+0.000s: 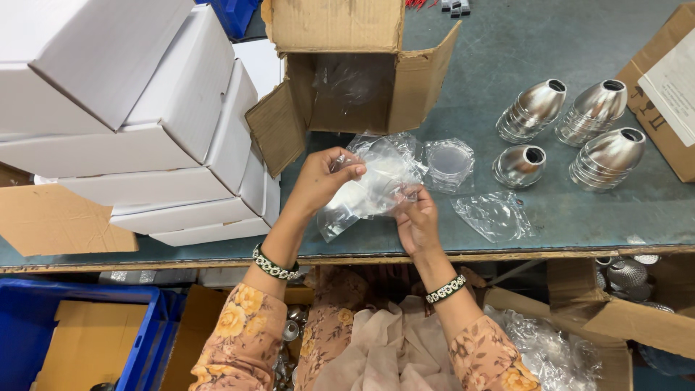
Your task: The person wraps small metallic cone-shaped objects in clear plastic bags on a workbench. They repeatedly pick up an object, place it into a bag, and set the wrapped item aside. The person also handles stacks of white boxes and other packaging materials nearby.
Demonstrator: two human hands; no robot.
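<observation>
1. Centrally: left hand pinched shut on the upper edge of a clear plastic bag, thumb and forefinger pressed together at the film's top left corner.
2. Right hand closed on the same bag from below and to the right, fingertips curled over its lower right edge; palm turned upward.
3. Bag stretched between the two grips, long axis slanting from upper left to lower right, held just above the table near its front edge; contents not discernible through the crumpled film.
4. Neither hand plainly nearer: both in contact, at opposite corners.
5. Just beyond the bag, a wrapped round disc; to the right, an empty crumpled bag flat on the table.
6. Further right, stacked metal cones, well apart from both hands.
7. Behind, an open cardboard box; to the left, stacked white boxes.
</observation>
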